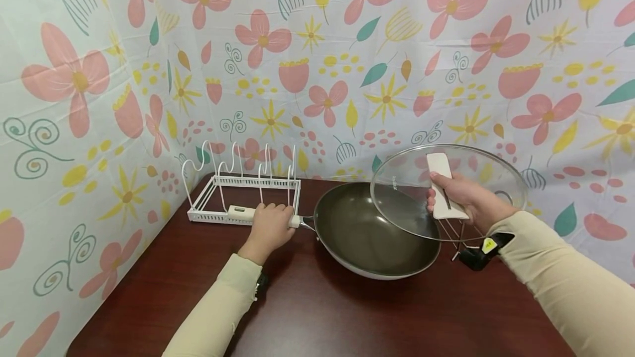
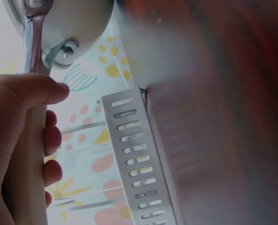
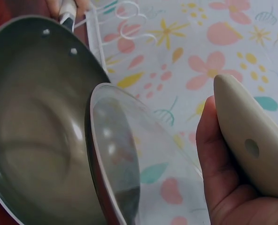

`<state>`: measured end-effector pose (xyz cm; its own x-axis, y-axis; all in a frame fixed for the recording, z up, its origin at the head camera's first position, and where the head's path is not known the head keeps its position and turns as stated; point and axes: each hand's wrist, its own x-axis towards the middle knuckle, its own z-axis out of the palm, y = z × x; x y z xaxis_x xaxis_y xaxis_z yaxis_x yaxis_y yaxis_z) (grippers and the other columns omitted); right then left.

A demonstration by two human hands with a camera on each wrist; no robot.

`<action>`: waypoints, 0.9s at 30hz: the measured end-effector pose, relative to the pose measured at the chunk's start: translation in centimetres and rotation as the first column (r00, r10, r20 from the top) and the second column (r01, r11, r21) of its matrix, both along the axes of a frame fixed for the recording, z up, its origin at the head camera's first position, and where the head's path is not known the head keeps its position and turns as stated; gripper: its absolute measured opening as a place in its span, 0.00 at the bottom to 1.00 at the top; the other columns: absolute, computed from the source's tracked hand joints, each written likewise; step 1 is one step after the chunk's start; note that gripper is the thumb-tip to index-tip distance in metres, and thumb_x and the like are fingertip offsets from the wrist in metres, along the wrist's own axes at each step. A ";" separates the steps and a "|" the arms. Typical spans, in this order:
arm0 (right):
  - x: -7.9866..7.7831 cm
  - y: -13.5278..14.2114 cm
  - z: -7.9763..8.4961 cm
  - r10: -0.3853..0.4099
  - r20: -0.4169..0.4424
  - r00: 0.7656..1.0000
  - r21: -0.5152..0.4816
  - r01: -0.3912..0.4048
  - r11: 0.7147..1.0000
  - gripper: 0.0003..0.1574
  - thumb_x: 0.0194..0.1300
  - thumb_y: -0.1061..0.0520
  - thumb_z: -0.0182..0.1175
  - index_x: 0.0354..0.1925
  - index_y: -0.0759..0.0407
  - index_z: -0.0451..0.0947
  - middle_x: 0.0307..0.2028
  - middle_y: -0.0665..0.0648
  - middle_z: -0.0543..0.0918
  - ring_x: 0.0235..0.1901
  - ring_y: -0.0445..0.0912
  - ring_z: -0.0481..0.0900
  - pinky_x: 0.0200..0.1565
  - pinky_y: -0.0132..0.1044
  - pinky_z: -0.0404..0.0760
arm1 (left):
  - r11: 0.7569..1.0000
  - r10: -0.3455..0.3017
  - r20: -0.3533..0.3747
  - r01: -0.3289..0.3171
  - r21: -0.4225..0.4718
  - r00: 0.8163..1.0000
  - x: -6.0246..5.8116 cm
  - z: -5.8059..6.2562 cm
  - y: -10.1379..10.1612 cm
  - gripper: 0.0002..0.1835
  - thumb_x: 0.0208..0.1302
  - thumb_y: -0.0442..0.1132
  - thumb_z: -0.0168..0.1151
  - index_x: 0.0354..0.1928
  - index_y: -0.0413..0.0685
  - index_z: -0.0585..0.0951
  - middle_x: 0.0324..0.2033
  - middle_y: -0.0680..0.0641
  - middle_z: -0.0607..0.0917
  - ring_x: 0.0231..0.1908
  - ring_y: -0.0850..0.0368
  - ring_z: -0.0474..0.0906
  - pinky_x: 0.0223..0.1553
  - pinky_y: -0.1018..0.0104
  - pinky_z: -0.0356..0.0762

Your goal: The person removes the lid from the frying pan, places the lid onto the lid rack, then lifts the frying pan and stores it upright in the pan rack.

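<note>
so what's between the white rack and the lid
The pan, as the head view shows: its handle crosses in front of the rack, and the lid overlaps its right side in that view.

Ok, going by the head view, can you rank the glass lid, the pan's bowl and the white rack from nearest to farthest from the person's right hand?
1. Glass lid: nearest, held in the right hand.
2. Pan's bowl: to the hand's left, partly behind the lid.
3. White rack: farthest, well left, beyond the bowl.
</note>
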<state>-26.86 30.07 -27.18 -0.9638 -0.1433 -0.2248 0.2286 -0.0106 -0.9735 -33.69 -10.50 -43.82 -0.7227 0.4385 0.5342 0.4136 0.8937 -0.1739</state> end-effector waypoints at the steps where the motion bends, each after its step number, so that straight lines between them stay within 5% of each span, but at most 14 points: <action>1: 0.0 0.2 0.1 -0.005 0.000 1.000 0.008 0.005 1.000 0.14 0.82 0.49 0.34 0.51 0.57 0.45 0.21 0.52 0.73 0.18 0.41 0.77 0.25 0.36 0.83 | 1.000 0.000 0.002 0.000 0.000 1.000 0.0 0.0 0.0 0.16 0.48 0.52 0.74 0.33 0.53 0.80 0.27 0.52 0.84 0.31 0.49 0.80 0.34 0.52 0.71; 16: 0.2 1.9 1.2 -0.014 -0.005 1.000 0.111 0.015 0.994 0.15 0.82 0.48 0.35 0.51 0.58 0.45 0.21 0.52 0.74 0.19 0.41 0.78 0.26 0.36 0.83 | 1.000 -0.011 -0.001 0.011 0.012 1.000 0.2 0.1 0.0 0.15 0.49 0.50 0.74 0.33 0.52 0.80 0.27 0.51 0.84 0.32 0.48 0.80 0.36 0.51 0.72; 23: 0.1 2.7 2.2 -0.006 -0.039 0.999 0.210 0.014 0.978 0.19 0.82 0.50 0.34 0.54 0.57 0.36 0.21 0.51 0.74 0.19 0.40 0.78 0.27 0.36 0.84 | 1.000 -0.015 -0.001 0.015 0.015 1.000 0.2 0.1 -0.1 0.16 0.48 0.51 0.74 0.33 0.52 0.80 0.27 0.51 0.84 0.31 0.48 0.80 0.35 0.51 0.72; 27: 0.0 3.3 2.5 -0.008 -0.058 0.998 0.247 0.022 0.969 0.15 0.82 0.50 0.34 0.52 0.57 0.41 0.22 0.51 0.75 0.20 0.40 0.79 0.29 0.37 0.84 | 1.000 -0.016 -0.007 0.016 0.016 1.000 0.1 0.0 0.0 0.15 0.48 0.50 0.74 0.32 0.52 0.80 0.27 0.51 0.84 0.31 0.49 0.80 0.35 0.51 0.72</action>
